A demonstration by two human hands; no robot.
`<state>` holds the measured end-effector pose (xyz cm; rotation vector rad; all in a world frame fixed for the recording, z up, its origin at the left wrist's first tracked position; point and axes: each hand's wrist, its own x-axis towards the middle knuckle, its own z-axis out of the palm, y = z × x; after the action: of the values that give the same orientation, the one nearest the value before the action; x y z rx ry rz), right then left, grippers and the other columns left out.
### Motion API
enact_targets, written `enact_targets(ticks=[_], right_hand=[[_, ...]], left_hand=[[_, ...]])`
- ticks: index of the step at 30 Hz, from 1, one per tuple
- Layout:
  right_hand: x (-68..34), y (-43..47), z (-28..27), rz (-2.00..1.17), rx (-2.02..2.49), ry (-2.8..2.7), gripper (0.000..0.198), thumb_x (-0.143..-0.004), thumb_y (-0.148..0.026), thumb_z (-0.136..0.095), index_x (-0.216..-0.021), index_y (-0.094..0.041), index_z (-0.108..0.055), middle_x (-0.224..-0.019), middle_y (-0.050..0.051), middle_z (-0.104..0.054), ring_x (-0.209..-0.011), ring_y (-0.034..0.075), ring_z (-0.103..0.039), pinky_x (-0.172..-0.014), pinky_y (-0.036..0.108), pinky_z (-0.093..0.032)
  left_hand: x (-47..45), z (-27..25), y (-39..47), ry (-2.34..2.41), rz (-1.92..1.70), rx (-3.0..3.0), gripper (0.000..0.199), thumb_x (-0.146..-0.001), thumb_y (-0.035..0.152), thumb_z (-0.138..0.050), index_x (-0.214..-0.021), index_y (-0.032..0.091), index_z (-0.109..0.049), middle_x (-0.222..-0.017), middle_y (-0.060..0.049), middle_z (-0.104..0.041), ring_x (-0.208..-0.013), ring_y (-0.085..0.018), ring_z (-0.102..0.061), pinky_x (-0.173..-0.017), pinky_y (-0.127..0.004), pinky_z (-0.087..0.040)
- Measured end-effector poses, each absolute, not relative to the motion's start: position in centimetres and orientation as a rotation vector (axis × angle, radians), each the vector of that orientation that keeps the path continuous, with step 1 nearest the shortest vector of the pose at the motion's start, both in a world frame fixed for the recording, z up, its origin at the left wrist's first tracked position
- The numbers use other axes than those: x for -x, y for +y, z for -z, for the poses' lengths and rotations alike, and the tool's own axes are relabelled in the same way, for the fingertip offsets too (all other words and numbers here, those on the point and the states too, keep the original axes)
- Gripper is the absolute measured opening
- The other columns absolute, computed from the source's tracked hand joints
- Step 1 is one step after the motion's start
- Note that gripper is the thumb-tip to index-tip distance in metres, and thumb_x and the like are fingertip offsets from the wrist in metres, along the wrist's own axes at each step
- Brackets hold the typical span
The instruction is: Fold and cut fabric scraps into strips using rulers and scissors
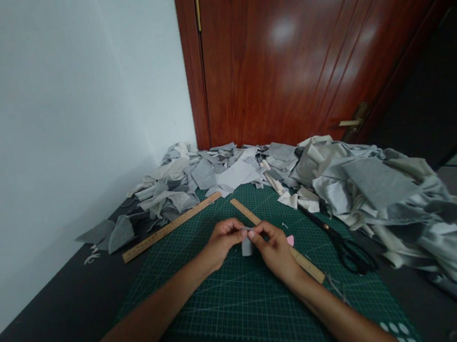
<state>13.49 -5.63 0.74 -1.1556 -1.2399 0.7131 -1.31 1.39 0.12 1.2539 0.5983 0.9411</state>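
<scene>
Above the middle of a green cutting mat (223, 299), my left hand (225, 240) and my right hand (271, 246) pinch the top edge of a small grey piece of fabric (247, 247) between thumbs and fingertips. The piece hangs down between the two hands, and its upper edge is partly covered by the fingers. A wooden ruler (308, 265) lies slantwise on the mat and passes behind my right hand. Just beyond that hand is a small pink piece (290, 240), perhaps tailor's chalk.
A second wooden ruler (172, 226) lies at the mat's left. Black-handled scissors (346, 245) rest at the right. Heaped grey and white fabric scraps (237, 174) line the back, with a larger pile (380, 185) on the right. Behind stand a white wall and a brown door (272, 54).
</scene>
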Motion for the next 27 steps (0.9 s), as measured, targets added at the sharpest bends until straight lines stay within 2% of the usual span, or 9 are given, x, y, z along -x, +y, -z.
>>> enact_targets(ticks=[6, 9, 17, 22, 27], right_hand=[[-13.6, -5.5, -0.3, -0.859, 1.117, -1.119, 0.022, -0.080, -0.037, -0.072, -0.066, -0.022, -0.065, -0.064, -0.004, -0.058, -0.063, 0.016, -0.050, -0.061, 0.028, -0.037], [-13.6, -5.3, 0.1, -0.866, 1.110, -1.117, 0.023, -0.082, -0.037, -0.072, -0.067, -0.022, -0.063, -0.064, -0.004, -0.056, -0.063, 0.016, -0.048, -0.060, 0.028, -0.037], [-13.7, -5.0, 1.2, -0.565, 1.210, -1.420, 0.024, -0.101, -0.038, -0.051, -0.083, -0.023, -0.055, -0.071, -0.003, -0.054, -0.064, 0.017, -0.052, -0.061, 0.028, -0.039], [-14.0, -4.9, 1.4, -0.385, 1.285, -1.601, 0.021, -0.105, -0.031, -0.041, -0.089, -0.024, -0.051, -0.072, -0.002, -0.057, -0.063, 0.018, -0.056, -0.061, 0.029, -0.037], [-13.8, -4.9, 1.2, -0.274, 1.371, -1.645, 0.024, -0.107, -0.033, -0.037, -0.095, -0.023, -0.055, -0.076, 0.002, -0.063, -0.065, 0.021, -0.063, -0.061, 0.030, -0.041]], left_hand=[[1.2, -0.5, 1.0, 0.589, -0.962, -1.310, 0.026, -0.070, 0.038, -0.085, -0.069, 0.017, -0.070, -0.073, -0.001, -0.066, -0.071, -0.015, -0.056, -0.069, -0.026, -0.042], [1.2, -0.5, 0.7, 0.586, -0.970, -1.323, 0.025, -0.073, 0.038, -0.082, -0.070, 0.017, -0.069, -0.073, -0.001, -0.065, -0.071, -0.015, -0.056, -0.069, -0.027, -0.041], [0.4, 1.1, 0.8, 0.642, -1.071, -1.404, 0.040, -0.077, 0.052, -0.080, -0.075, 0.017, -0.061, -0.072, 0.001, -0.058, -0.070, -0.015, -0.052, -0.068, -0.027, -0.041], [-0.2, 1.9, 0.9, 0.652, -1.096, -1.416, 0.043, -0.078, 0.056, -0.079, -0.077, 0.018, -0.059, -0.073, 0.002, -0.058, -0.070, -0.015, -0.052, -0.066, -0.026, -0.042], [-0.3, 1.5, 0.7, 0.657, -1.109, -1.403, 0.038, -0.081, 0.051, -0.077, -0.077, 0.019, -0.059, -0.071, 0.002, -0.059, -0.068, -0.015, -0.054, -0.065, -0.026, -0.043]])
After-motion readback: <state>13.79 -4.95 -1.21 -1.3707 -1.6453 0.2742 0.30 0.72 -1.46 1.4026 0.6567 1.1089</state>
